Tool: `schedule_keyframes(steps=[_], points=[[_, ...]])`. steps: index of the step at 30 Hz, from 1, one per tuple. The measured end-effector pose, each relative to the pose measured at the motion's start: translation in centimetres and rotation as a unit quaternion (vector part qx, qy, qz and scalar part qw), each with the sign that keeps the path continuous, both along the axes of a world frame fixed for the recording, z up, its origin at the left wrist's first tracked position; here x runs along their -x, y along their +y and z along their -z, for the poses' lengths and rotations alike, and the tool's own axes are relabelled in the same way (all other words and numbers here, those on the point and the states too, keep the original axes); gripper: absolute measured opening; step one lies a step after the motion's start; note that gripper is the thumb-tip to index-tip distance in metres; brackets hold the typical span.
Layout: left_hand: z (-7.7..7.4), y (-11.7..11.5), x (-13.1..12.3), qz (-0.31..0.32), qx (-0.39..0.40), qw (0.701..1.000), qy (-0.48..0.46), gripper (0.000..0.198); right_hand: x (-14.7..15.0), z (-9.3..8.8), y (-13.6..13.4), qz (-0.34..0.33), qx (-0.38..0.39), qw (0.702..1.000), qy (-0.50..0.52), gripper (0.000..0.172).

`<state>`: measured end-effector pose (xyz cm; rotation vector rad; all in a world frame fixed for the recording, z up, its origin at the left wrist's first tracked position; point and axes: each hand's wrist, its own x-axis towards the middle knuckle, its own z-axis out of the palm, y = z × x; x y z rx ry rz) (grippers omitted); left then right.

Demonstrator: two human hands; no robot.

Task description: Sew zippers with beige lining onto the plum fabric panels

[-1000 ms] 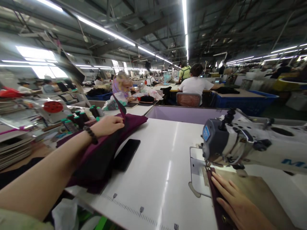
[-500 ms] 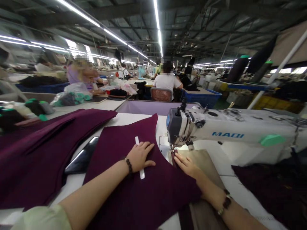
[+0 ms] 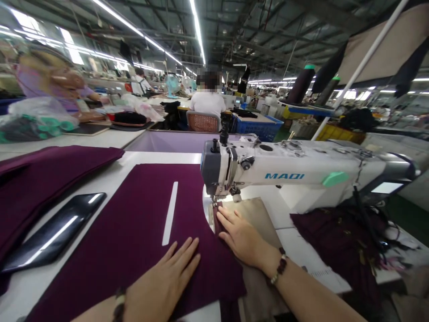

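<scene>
A dark purple fabric panel [image 3: 134,232] with a white strip [image 3: 170,213] on it lies spread on the white sewing table [image 3: 110,172]. My left hand [image 3: 167,277] rests flat on its near edge, fingers stretched out. My right hand [image 3: 239,235] lies flat, fingers out, on a narrow purple strip just in front of the needle of the white sewing machine [image 3: 288,172], with a tan piece [image 3: 256,214] beneath.
A black phone [image 3: 53,232] lies left of the panel, beside a stack of purple fabric [image 3: 43,172]. More dark cloth [image 3: 338,237] is heaped right of the machine. Other people sit at tables beyond, one on an orange chair [image 3: 203,120].
My left hand took a panel from the left stack, spread it on the table, then slid back to its near edge. The view swung right; my right hand stayed by the needle.
</scene>
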<state>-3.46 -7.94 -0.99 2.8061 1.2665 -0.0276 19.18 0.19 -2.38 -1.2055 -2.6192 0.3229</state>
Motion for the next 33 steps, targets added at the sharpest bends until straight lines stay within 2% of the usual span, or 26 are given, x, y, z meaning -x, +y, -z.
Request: schedule_keyframes(steps=[3, 7, 9, 12, 14, 18, 24, 33], points=[[0.5, -0.6, -0.1, 0.013, -0.023, 1.0, 0.012, 0.069, 0.0, 0.0, 0.1, 0.002, 0.002, 1.0, 0.001, 0.047], [0.4, 1.5, 0.7, 0.049, -0.03, 0.998, -0.005, 0.062, 0.0, 0.0, 0.1, 0.003, 0.0, 1.0, -0.004, 0.047], [-0.1, 2.7, 1.1, 0.045, -0.02, 0.997, -0.062, 0.055, 0.0, 0.1, 0.2, 0.002, -0.002, 1.0, -0.005, 0.046], [-1.4, 4.3, 1.0, 0.018, 0.038, 0.988, -0.151, 0.045, -0.1, 0.4, 0.3, -0.008, 0.0, 1.0, -0.01, 0.048], [-2.4, 5.3, 0.5, -0.001, 0.09, 0.982, -0.165, 0.041, -0.2, 0.6, 0.4, -0.019, -0.002, 1.0, -0.012, 0.05], [-3.3, 6.8, -0.9, -0.021, 0.153, 0.978, -0.141, 0.04, -0.5, 1.0, 0.4, -0.029, -0.006, 0.999, 0.011, 0.054], [-4.1, 7.8, -1.8, -0.016, 0.178, 0.979, -0.098, 0.039, -0.6, 1.1, 0.4, -0.025, 0.001, 0.999, 0.024, 0.055], [-4.4, 9.7, -2.1, 0.072, 0.172, 0.981, -0.059, 0.029, -0.6, 1.1, 0.5, -0.038, 0.009, 0.999, 0.025, 0.057]])
